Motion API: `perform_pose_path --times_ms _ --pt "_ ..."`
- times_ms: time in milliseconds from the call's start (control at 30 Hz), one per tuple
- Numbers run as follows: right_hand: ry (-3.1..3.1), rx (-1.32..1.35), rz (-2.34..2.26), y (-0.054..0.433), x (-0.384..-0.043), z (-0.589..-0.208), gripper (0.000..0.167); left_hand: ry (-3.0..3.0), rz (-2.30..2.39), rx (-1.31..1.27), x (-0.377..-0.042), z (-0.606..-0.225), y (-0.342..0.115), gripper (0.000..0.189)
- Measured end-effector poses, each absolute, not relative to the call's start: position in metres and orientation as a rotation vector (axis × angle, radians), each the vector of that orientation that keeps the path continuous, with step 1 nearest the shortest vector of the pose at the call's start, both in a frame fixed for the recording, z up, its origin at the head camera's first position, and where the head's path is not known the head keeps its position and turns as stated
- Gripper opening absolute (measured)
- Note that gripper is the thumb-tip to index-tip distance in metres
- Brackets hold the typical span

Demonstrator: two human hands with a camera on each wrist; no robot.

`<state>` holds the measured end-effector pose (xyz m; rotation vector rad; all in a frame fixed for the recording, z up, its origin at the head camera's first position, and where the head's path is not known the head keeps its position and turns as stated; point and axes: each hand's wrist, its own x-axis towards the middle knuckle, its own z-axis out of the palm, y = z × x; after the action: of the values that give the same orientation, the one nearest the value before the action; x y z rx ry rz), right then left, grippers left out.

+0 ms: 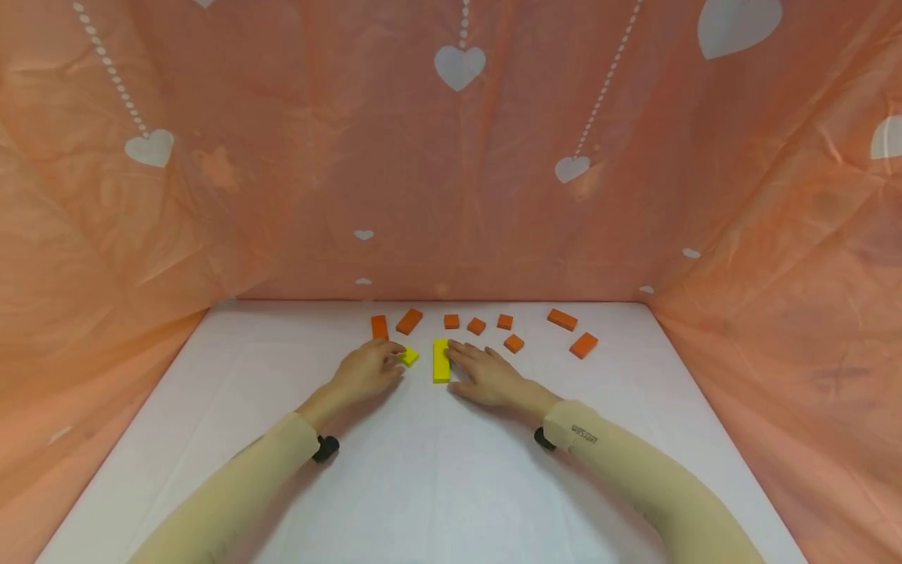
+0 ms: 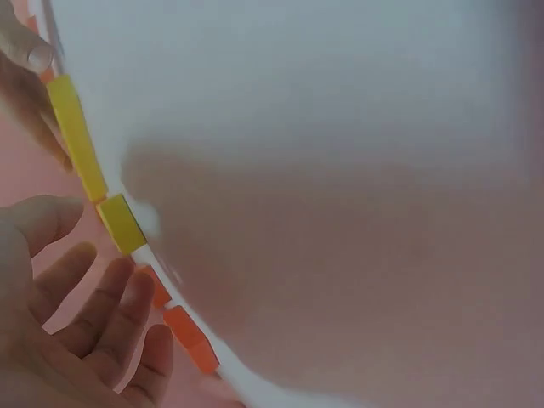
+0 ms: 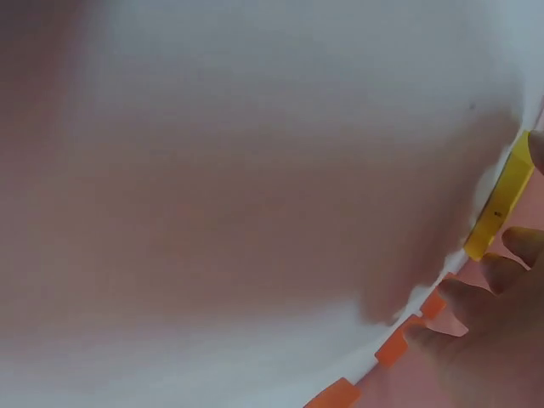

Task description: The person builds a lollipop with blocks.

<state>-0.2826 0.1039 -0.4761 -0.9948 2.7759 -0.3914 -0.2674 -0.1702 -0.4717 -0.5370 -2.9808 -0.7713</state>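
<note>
Fingers parted, the left hand (image 1: pixel 366 366) is beside a yellow square block (image 1: pixel 411 357). The right hand (image 1: pixel 488 377), fingers spread, seemingly steadies a long yellow block (image 1: pixel 440 370).

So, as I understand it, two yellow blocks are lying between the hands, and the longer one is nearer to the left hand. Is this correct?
Not quite: the longer yellow block is nearer to the right hand, as the head view shows. Two yellow blocks do lie between the hands.
</note>
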Motion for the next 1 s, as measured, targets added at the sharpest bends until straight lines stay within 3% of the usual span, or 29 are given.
perform_pose_path --times_ms 300,1000 --pt "2.805 -0.982 -0.348 0.097 -0.292 -0.482 0.066 -2.977 -0.665 -0.599 -0.278 -0.476 -0.162 0.023" --pt "2.736 -1.025 -0.471 0.094 -0.309 -0.474 0.057 -3.015 -0.706 -0.521 -0.288 -0.472 -0.155 0.017"
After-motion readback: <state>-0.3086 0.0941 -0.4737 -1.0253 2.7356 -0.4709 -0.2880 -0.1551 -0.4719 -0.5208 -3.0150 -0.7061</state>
